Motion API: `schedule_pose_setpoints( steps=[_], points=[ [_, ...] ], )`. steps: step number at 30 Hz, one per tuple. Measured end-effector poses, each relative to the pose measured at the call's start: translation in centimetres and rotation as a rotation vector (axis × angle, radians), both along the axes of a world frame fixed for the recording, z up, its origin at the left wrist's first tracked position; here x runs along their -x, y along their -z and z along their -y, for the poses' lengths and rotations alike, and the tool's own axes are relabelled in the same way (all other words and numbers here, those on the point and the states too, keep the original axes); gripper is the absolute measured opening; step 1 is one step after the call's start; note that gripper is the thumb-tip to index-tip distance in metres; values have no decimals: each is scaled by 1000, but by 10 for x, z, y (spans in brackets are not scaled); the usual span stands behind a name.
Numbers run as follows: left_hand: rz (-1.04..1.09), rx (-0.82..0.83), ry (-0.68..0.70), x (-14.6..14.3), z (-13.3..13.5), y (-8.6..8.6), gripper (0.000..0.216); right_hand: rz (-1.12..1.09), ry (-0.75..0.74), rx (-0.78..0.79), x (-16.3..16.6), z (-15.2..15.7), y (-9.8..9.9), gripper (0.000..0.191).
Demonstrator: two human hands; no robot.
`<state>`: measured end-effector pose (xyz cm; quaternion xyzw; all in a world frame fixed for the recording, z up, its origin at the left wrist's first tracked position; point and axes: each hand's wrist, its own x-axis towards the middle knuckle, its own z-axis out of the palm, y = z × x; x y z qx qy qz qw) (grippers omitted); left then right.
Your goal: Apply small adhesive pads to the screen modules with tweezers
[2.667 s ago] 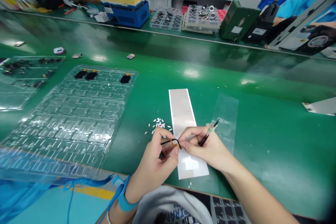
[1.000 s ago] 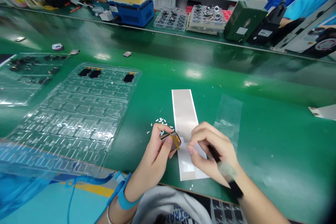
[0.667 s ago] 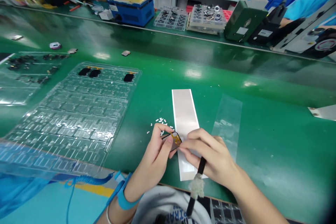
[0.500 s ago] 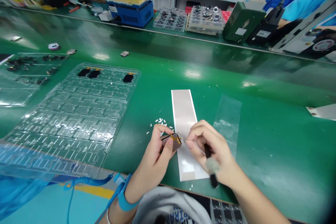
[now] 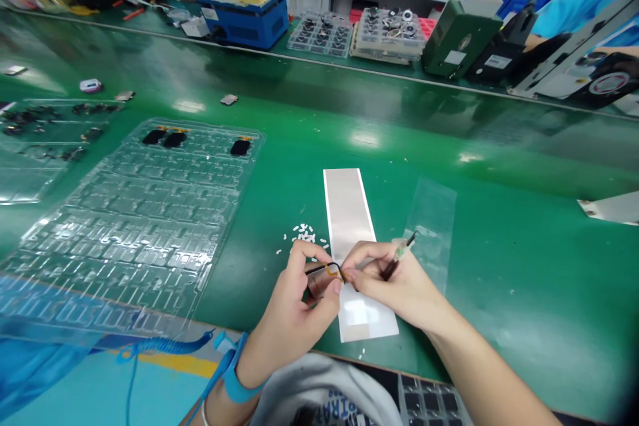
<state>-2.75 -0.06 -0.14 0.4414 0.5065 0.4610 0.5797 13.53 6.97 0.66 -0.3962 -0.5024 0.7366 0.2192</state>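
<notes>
Right hand (image 5: 394,283) closed in | pinches orange flex cable (image 5: 332,270) | left hand (image 5: 299,303) grips module (image 5: 319,285)

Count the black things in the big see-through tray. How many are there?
3. In the clear plastic tray, a black piece and a second lie side by side near the far edge, and a third sits further right.

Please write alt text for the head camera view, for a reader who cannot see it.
Over a green bench, the left hand pinches a small dark module with an orange flex cable, and the right hand touches the cable while holding a black swab.
</notes>
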Motion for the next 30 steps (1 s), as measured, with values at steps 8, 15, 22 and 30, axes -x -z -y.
schedule_pose_setpoints(
  steps=[8,15,22,30],
  points=[
    [-50,-22,11,0,0,0,19,-25,24,66,1,-1,6,22],
    [-36,-6,8,1,-1,0,14,-40,42,135,2,-1,10,28],
    [-89,-4,10,4,2,5,10,-22,57,135,3,0,9,27],
    [22,68,76,4,4,5,12,-10,57,144,4,0,8,32]
  ],
)
